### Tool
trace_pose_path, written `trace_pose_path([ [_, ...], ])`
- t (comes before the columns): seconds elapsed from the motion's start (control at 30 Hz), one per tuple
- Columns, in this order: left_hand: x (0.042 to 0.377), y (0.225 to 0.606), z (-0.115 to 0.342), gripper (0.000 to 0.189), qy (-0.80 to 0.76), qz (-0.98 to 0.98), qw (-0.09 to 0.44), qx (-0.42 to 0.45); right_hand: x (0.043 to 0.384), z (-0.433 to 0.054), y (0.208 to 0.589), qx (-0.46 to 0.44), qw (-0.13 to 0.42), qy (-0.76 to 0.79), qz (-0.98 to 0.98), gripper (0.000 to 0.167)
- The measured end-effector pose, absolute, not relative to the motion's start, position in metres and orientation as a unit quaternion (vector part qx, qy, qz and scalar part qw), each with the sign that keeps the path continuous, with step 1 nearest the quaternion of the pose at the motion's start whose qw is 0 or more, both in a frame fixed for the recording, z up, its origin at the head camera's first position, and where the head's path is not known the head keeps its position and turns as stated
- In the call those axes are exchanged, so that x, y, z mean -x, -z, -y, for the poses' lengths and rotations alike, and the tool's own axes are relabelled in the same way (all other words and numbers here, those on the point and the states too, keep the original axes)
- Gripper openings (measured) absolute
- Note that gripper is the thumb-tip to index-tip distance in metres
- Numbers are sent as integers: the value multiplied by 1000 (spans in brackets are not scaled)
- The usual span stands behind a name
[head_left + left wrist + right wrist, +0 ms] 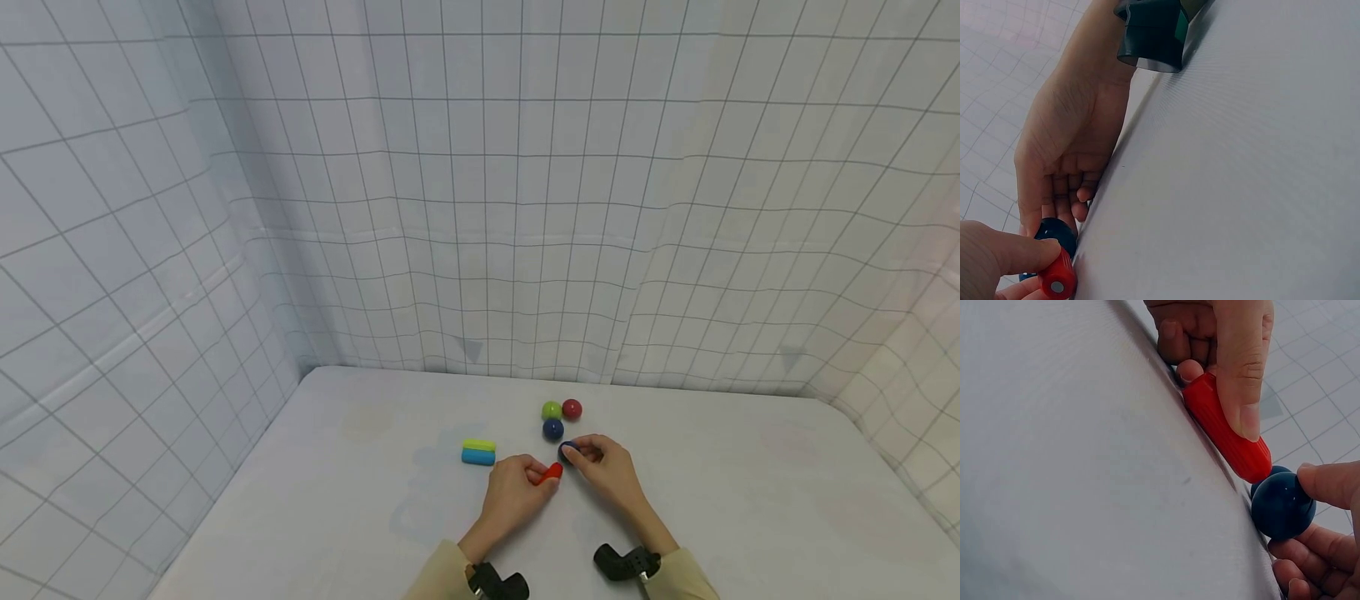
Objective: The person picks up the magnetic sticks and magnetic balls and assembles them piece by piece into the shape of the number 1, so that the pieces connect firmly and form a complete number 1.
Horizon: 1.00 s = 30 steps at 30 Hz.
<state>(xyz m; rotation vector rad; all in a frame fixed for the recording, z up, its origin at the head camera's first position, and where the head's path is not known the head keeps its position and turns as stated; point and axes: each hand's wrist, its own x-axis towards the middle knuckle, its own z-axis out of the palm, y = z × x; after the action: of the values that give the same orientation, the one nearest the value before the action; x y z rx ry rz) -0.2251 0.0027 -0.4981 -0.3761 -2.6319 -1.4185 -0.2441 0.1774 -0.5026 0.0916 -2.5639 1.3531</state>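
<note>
My left hand (517,493) pinches a short ribbed red toy rod (1225,428) between thumb and fingers. A round silvery disc shows in one end of that red rod in the left wrist view. My right hand (613,475) pinches a glossy dark blue ball (1282,507) by its side. In the right wrist view the rod's far tip is right at the ball. Just beyond the hands, a second dark blue ball (552,429), a green ball (551,410) and a red ball (572,408) sit clustered on the white table.
Left of the hands, a yellow-green rod (478,445) and a blue rod (478,457) lie side by side on the white table (337,500). White curtains with a dark grid (480,208) hang behind the table and along both sides.
</note>
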Motion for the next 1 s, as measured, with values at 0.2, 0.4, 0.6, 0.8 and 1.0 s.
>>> trace_pose_path([
  [0.2,225,497,-3,14,471,871,62,126,244,-178,502,-34,122,-463,877,24],
  [0.4,226,497,-4,14,475,869,58,128,244,-178,502,-30,122,-466,876,22],
  [0.6,228,498,-5,14,475,869,56,130,245,-178,504,-33,122,-464,877,23],
  [0.8,228,497,-5,14,475,869,57,123,245,-178,504,-38,121,-467,875,24],
  [1.0,229,497,-6,14,475,870,60,120,245,-178,504,-36,119,-468,875,23],
])
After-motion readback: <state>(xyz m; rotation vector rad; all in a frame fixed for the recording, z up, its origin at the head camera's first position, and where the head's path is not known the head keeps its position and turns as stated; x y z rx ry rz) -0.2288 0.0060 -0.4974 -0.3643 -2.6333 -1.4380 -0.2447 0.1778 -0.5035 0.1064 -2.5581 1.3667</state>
